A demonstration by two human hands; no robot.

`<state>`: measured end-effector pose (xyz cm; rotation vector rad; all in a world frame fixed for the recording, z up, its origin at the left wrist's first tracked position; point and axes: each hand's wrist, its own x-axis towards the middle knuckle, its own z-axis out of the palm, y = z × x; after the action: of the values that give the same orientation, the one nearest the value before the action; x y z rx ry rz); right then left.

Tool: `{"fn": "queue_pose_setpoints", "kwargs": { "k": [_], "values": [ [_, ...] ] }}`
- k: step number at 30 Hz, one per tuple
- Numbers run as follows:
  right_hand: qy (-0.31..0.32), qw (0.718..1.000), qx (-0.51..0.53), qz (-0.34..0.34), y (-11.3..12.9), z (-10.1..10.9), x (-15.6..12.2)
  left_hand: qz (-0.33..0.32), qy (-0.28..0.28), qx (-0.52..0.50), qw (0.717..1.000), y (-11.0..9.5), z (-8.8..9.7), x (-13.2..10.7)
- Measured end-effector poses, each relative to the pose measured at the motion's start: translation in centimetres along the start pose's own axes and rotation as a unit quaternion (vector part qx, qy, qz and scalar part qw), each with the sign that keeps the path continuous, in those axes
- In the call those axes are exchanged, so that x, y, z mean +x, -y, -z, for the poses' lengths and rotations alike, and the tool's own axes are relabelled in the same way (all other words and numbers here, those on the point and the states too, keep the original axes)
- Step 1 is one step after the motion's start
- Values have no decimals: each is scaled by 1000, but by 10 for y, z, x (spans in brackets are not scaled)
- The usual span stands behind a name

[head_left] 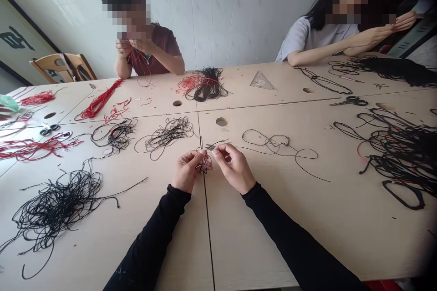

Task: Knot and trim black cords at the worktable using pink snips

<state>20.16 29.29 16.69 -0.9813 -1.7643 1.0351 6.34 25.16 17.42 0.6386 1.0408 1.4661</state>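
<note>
Near the middle of the table, my left hand (187,169) pinches a thin black cord (205,163) between thumb and fingers. The cord makes small loops around the fingertips and hangs just below them. Close on its right is my right hand (235,167), its thumb and forefinger pressed together and the other fingers curled. What those fingertips hold is hidden. A small grey pointed piece (210,148) shows between the two hands; I cannot tell whether it is held. Beyond my right hand, a long loose black cord (273,142) trails across the table.
Tangled black cords (59,200) lie at left, with more black cord (406,145) at right. Scissors (351,101) and a set square (262,80) rest further back. Red cords (99,100) lie beyond. Two people sit opposite; one works red cord (141,61). A table hole (221,122) lies ahead.
</note>
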Motion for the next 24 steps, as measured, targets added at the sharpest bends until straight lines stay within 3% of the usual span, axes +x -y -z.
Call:
{"fn": "queue_pose_setpoints", "kwargs": {
  "k": [7, 24],
  "values": [
    [34, 998, 47, -6, -1, 0, 0, 9, -7, -7, 1000, 3, 4, 2],
    [37, 996, 75, -32, 1, 0, 0, 21, -12, 4, 1000, 1, 1, 1]
  ]
}}
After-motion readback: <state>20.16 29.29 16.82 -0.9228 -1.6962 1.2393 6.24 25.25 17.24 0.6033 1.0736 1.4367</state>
